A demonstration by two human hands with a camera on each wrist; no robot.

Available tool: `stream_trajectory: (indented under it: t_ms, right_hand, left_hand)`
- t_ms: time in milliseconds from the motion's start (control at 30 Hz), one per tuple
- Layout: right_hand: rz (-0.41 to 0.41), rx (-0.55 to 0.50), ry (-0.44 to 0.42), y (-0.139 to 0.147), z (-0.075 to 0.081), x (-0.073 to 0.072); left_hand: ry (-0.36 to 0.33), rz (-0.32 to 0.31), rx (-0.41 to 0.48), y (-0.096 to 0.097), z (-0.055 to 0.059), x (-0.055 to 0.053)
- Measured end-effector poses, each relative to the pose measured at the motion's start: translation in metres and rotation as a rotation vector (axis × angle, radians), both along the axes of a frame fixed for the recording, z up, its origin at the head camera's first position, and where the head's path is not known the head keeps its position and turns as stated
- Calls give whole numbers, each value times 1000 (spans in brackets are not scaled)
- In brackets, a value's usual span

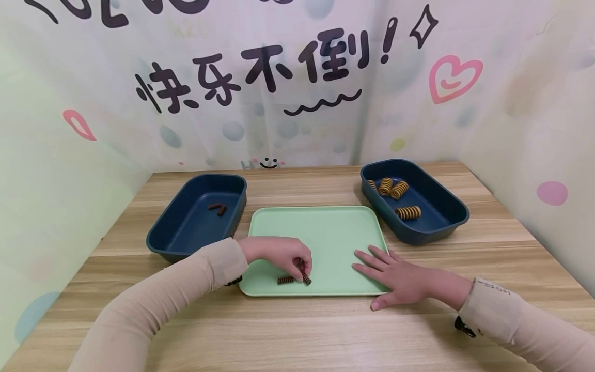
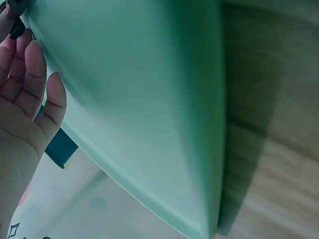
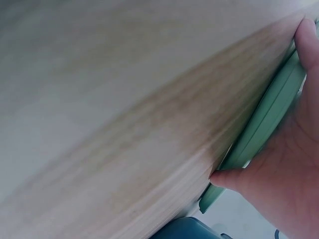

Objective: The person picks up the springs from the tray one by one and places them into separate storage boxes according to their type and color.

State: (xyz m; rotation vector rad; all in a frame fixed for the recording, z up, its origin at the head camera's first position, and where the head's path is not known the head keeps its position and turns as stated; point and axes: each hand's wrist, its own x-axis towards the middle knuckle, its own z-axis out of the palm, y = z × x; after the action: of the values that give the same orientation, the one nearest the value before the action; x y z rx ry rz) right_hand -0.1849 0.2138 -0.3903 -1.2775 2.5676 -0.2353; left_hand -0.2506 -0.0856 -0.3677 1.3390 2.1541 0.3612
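Observation:
My left hand (image 1: 281, 253) reaches over the light green tray (image 1: 321, 227) and pinches a small dark brown coil spring (image 1: 306, 278) near the front edge. Another small brown spring (image 1: 285, 280) lies on the tray just left of the fingertips. In the left wrist view, dark pieces sit at my fingertips at the top left, partly cut off. My right hand (image 1: 400, 276) lies spread on the tray's front right corner, with the fingers straight on its surface and the thumb by the table. The right wrist view shows that hand (image 3: 284, 164) against the tray's rim (image 3: 264, 119).
A dark blue bin (image 1: 160, 235) at the left holds small brown springs (image 1: 221, 210). Another blue bin (image 1: 446, 227) at the back right holds several larger yellow-brown springs (image 1: 409, 213). Both stand on the wooden table (image 1: 297, 330). A printed curtain (image 1: 297, 134) hangs behind.

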Motion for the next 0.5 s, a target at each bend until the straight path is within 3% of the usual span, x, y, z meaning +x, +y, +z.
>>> stream_trajectory:
  t_ms: [500]
  right_hand:
    - [-10, 9, -18, 0, 1, 1]
  left_hand:
    - [7, 10, 23, -4, 6, -4]
